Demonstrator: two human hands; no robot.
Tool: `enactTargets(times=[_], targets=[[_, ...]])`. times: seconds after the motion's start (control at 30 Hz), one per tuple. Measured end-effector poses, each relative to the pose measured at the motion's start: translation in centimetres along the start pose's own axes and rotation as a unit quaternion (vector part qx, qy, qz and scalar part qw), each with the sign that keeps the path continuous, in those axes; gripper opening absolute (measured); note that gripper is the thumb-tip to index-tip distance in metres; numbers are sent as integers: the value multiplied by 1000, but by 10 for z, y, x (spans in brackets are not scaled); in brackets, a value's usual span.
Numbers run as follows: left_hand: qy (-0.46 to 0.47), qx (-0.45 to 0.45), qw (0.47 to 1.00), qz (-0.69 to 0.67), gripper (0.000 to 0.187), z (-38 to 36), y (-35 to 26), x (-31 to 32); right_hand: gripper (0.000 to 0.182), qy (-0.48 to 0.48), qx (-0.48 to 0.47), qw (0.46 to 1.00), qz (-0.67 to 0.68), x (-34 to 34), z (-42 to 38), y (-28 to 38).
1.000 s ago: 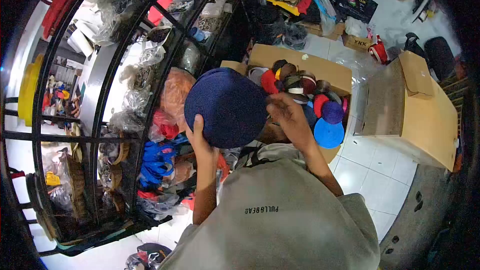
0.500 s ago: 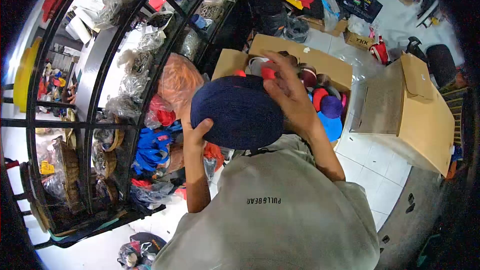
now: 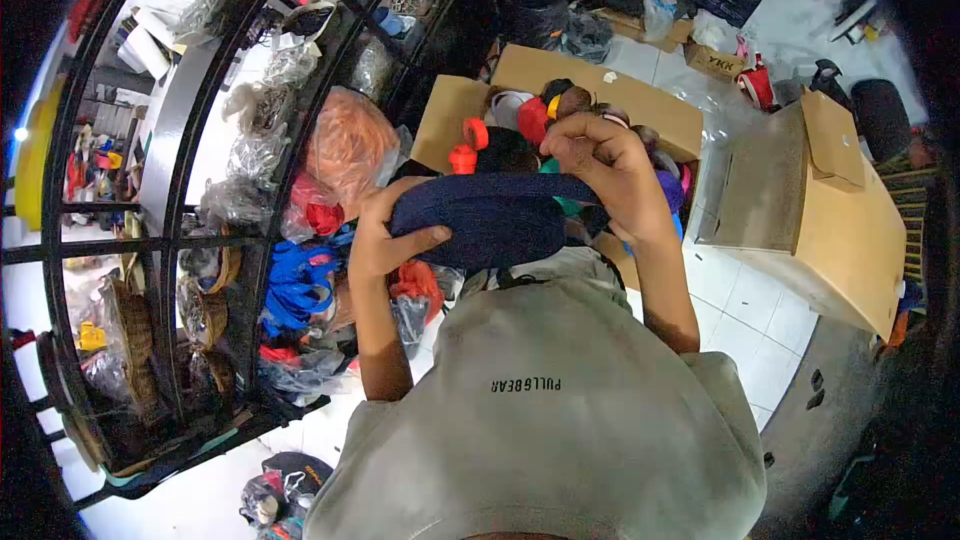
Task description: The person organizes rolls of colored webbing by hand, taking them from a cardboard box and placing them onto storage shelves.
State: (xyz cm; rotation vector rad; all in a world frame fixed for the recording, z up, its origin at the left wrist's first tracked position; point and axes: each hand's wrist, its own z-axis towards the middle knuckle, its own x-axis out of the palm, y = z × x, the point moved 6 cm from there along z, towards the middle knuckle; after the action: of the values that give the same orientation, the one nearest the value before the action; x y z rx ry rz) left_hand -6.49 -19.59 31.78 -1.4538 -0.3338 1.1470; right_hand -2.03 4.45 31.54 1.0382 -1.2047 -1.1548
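Note:
A dark navy roll of wound material (image 3: 490, 225) is held up in front of my chest, tilted so that its edge faces me. My left hand (image 3: 385, 230) grips its left end, the thumb lying across the near side. At the right end, my right hand (image 3: 620, 175) has its fingers curled and pinched on the roll's upper band. Behind the roll, an open cardboard box (image 3: 650, 110) holds several coloured rolls. A red roll (image 3: 532, 120) and an orange-red one (image 3: 463, 158) show there.
Black metal shelving (image 3: 170, 248) with bagged goods rises on the left. Blue bundled strips (image 3: 298, 290) and a bag of orange material (image 3: 350, 150) lie beside it. Another open carton (image 3: 840, 230) stands at the right on the tiled floor.
The navy roll has tipped from showing its broad face to a thinner edge view. My right hand has moved from an open, blurred pose to curled fingers at its right end.

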Motion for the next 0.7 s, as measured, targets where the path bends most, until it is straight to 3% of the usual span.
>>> enactTargets(times=[0.17,0.37,0.43,0.53,0.57,0.63,0.7], targets=[[-21,0,1000,2,50,8,2,0,14,-47,-12,999,22,-2,-12,11],[-63,-13,997,-51,52,10,12,10,18,-24,20,993,-114,4,-24,8],[-89,-39,988,-119,52,10,14,17,24,-85,-178,956,-219,4,-26,19],[-108,-64,966,-228,50,12,22,30,32,-93,-224,927,-285,3,-32,17],[-113,-70,951,-279,49,12,27,35,32,-94,-226,927,-285,2,-33,16],[-112,-75,948,-289,50,11,36,40,32,-88,-143,955,-246,-1,-33,5],[-112,-79,945,-298,51,12,36,43,35,-79,-137,947,-281,-1,-33,7]])
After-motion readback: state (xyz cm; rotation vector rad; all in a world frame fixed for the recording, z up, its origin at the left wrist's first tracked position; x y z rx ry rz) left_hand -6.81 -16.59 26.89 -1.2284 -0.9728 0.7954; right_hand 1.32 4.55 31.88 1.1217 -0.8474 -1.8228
